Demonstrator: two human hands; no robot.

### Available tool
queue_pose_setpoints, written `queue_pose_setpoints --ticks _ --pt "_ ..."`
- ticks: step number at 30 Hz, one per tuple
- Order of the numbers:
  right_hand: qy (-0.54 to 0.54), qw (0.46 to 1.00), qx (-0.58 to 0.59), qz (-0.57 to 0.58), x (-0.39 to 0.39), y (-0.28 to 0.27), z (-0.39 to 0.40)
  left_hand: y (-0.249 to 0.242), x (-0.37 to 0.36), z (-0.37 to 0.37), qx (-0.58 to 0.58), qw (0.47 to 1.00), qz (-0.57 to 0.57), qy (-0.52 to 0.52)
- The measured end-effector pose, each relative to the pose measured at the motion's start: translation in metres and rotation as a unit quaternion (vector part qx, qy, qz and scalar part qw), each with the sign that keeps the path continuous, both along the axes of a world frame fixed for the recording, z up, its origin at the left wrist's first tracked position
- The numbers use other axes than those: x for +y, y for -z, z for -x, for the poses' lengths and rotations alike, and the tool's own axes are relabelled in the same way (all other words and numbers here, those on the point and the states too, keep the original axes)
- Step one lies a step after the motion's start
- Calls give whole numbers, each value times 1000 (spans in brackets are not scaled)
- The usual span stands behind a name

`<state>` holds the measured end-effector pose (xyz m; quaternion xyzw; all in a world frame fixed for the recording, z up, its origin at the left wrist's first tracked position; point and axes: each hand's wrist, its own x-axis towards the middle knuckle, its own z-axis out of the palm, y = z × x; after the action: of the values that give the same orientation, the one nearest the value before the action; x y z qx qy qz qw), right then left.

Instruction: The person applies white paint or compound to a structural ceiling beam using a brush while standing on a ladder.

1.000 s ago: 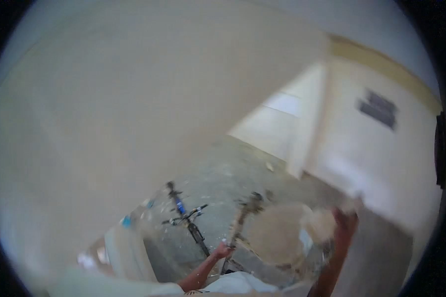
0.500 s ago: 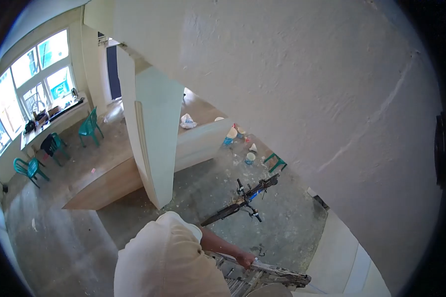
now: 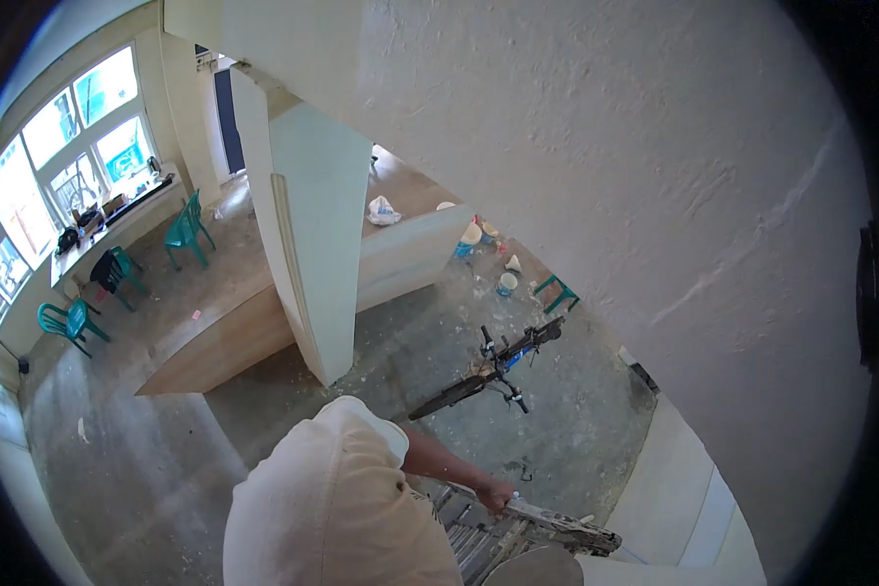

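Observation:
From the cream sleeve at the bottom, my left forearm reaches to the right. My left hand [image 3: 497,493] has its fingers wrapped over the edge of a paint-spattered ladder [image 3: 566,530], near its top. The ladder's rungs run down beside my shirt [image 3: 332,508], partly hidden by it. A rounded greyish thing [image 3: 537,568], cut off by the bottom edge, covers part of the ladder; I cannot make out what it is. My right hand is out of view.
A pale wall surface [image 3: 596,146] fills the upper right close by. Below, a bicycle [image 3: 493,371] lies or stands on the concrete floor, near buckets [image 3: 507,283] and a green stool [image 3: 557,293]. Low partitions [image 3: 410,259] meet a column [image 3: 317,234]. Green chairs [image 3: 188,232] stand left by windows.
The view has shifted slightly, so the floor, bicycle and column appear higher and further right. My left hand still grips the ladder.

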<state>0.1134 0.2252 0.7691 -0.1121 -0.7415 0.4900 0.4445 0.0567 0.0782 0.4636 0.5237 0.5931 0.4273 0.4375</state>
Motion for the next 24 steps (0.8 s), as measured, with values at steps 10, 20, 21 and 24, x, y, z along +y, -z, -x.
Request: queue_pose_setpoints --ticks 10,20,21,24 --pt "13 1000 -7 19 5 15 -1 5 5 0 9 999 -34 33" --pt "68 996 -9 54 7 34 -33 37 19 -1 14 992 -121 30" --pt "64 996 -10 55 7 35 -31 37 19 1 10 989 -144 43" --pt "47 997 -19 56 6 37 -23 30 15 2 33 996 -74 49"
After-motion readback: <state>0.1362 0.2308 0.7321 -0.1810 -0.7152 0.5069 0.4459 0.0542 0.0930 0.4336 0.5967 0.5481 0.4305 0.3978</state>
